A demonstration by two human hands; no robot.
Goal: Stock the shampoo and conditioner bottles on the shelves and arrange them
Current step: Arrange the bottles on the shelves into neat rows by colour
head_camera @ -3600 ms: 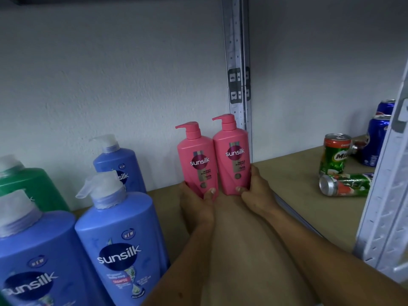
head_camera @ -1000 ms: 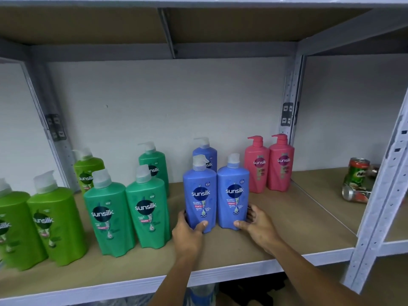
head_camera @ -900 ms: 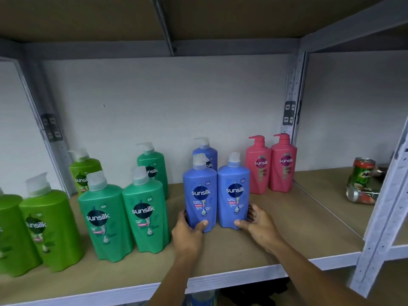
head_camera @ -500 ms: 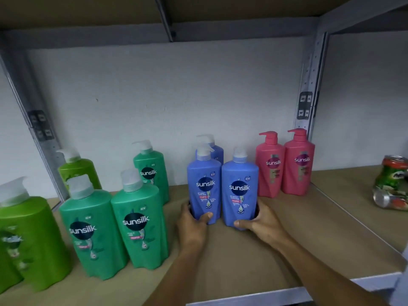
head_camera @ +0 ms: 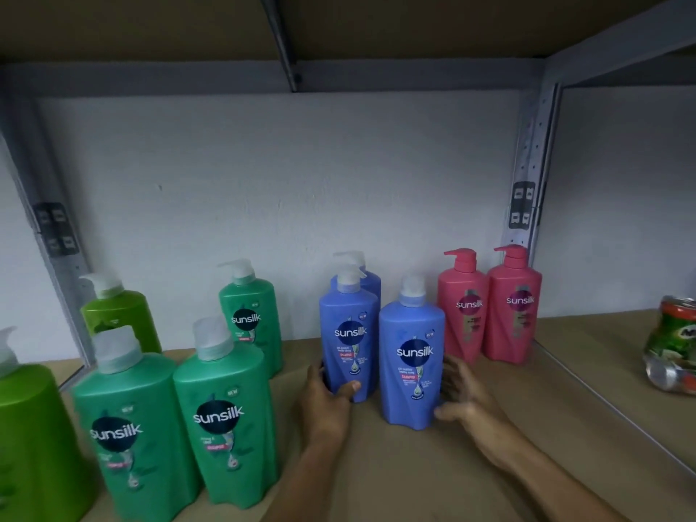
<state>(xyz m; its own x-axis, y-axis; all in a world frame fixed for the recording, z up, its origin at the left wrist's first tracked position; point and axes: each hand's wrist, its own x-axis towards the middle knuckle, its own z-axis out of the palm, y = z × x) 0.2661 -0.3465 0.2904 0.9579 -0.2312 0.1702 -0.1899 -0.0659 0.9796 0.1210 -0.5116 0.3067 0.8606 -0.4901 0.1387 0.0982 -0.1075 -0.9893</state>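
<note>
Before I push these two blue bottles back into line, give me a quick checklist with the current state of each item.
1. Left hand grips the left blue bottle near its base: ok.
2. Right hand has a grip on the right blue bottle: not ok; its fingers are spread beside it.
3. Both front blue bottles level with each other: not ok; the right one stands nearer the front edge.
4. Both upright, labels forward: ok.
5. Space behind: not ok on the left; a third blue bottle stands right behind. Behind the right bottle: cannot tell.
6. Pink bottles apart from the right hand: ok.
</note>
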